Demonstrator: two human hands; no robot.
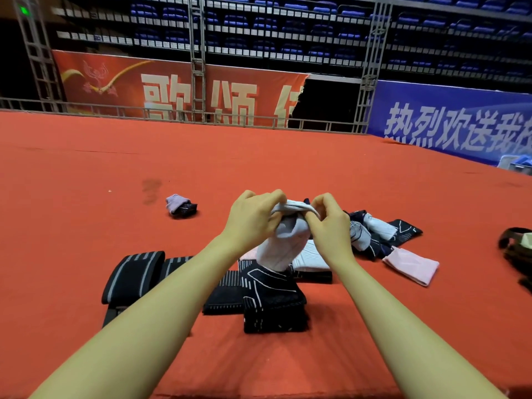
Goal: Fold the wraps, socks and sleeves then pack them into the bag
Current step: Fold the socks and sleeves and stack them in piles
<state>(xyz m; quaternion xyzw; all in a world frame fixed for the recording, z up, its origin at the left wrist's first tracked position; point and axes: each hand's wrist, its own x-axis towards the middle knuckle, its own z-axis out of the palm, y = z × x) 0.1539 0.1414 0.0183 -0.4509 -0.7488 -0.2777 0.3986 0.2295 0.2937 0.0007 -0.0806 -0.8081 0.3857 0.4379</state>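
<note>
- The red carpet [86,156] covers the whole floor, which carries all the things; behind it stand a red banner [115,82] and a blue banner [449,122], with metal trusses [197,53] and dark blue seats above.
- Two bare forearms reach in from the lower edge toward the middle.
- A black wrap [132,276] with grey stripes lies left of the left forearm, folded over.
- A stack of folded black sleeves [273,306] with white line pattern sits between the forearms, near the wrap.
- A loose pile [380,234] of dark and white items lies right of the right hand; a pink piece [411,267] lies at its near right edge.
- A white folded piece [311,259] lies just behind the black stack.
- The sock [285,243], pale lilac-grey, hangs above the black stack, held up at its open cuff.
- Left hand [253,217]: grip clamped on the cuff's left side, fingers curled over the rim.
- Right hand [328,223]: grip clamped on the cuff's right side, thumb and fingers pinching it.
- The bag [515,249], dark, is cut off by the right edge, well apart from the hands.
- A small rolled bundle [180,205], lilac and black, lies alone farther back on the left.
</note>
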